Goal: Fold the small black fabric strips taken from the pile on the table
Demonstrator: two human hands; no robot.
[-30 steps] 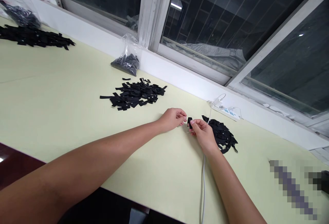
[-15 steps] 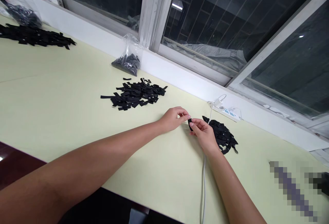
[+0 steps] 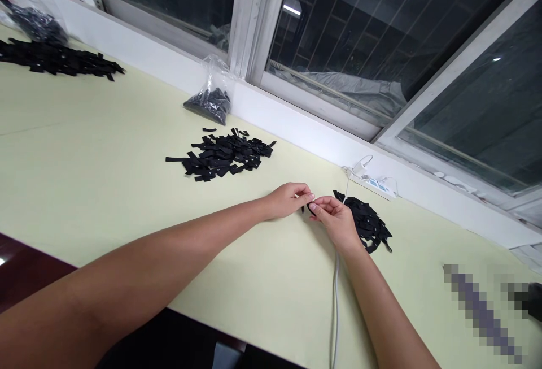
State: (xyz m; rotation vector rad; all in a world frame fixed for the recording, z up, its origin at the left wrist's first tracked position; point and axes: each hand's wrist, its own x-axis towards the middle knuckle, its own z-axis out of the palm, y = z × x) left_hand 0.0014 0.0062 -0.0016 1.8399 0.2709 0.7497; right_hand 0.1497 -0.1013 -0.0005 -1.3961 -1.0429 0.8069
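Note:
My left hand (image 3: 285, 200) and my right hand (image 3: 337, 221) meet fingertip to fingertip above the table. Pinched between them is a small black fabric strip (image 3: 311, 208), bent and mostly covered by the fingers. Both hands are closed on it. A dark end of it shows under my left fingertips. Just beyond my right hand lies a pile of black strips (image 3: 367, 219), partly behind that hand. Another loose pile of similar strips (image 3: 228, 154) is spread out to the left of my left hand.
A clear bag of black pieces (image 3: 210, 102) leans by the window ledge. At far left are a long black heap (image 3: 59, 59) and another bag (image 3: 38, 23). A white power strip (image 3: 375, 185) sits against the ledge, and a pale cable (image 3: 336, 307) runs beneath my right arm. Blurred items lie at right.
The strip, flat and upright between my fingers before, is now bent and more hidden. My left hand has dipped slightly and its fingertips have come closer to the right ones.

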